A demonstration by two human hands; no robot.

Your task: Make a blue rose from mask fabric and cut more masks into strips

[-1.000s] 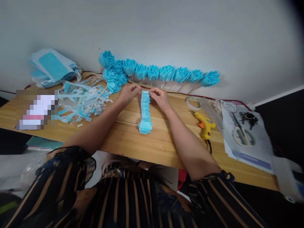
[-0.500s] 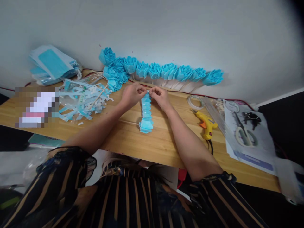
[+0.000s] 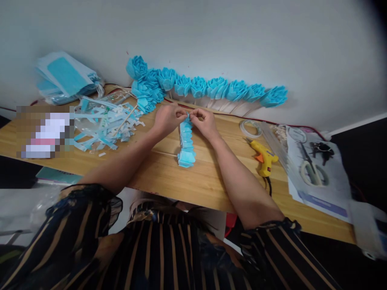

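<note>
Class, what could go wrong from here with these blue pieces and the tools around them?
The glue gun lies beside the right forearm; if hot, which the picture cannot show, it might burn.
The left hand and right hand pinch a blue piece at the far end of the blue row; a tug could disarrange the row.
The left forearm could brush the nearby scraps.

Forearms point(image 3: 242, 173) angled inward, left hand point(image 3: 167, 119) beside right hand point(image 3: 205, 122), fingertips point(image 3: 192, 115) pinched.
</note>
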